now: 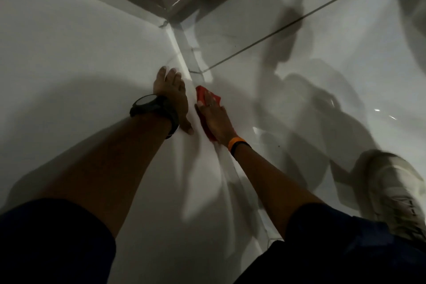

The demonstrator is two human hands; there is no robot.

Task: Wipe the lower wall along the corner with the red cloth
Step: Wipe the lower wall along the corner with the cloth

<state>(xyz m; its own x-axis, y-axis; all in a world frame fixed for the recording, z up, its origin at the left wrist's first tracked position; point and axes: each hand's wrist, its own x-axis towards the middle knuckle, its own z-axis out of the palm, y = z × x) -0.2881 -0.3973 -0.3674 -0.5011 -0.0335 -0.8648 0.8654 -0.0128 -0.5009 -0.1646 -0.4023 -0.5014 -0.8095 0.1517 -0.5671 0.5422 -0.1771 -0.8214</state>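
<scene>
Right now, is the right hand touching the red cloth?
Touching. The head view shows the right hand laid flat on top of the red cloth, with cloth showing beyond the fingertips and beneath the palm edge, no gap between them.

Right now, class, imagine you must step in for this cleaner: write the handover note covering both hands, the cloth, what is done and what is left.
Left hand: flat and open on the white wall left of the corner, bracing; black watch on that wrist.
Right hand: palm pressing the red cloth flat against the surface just right of the corner seam; orange wristband.
Done: wiping is under way; how much is already cleaned cannot be told from the picture.
Left: probably carry on along the corner line ahead of the hands, towards the tiled floor.
</scene>
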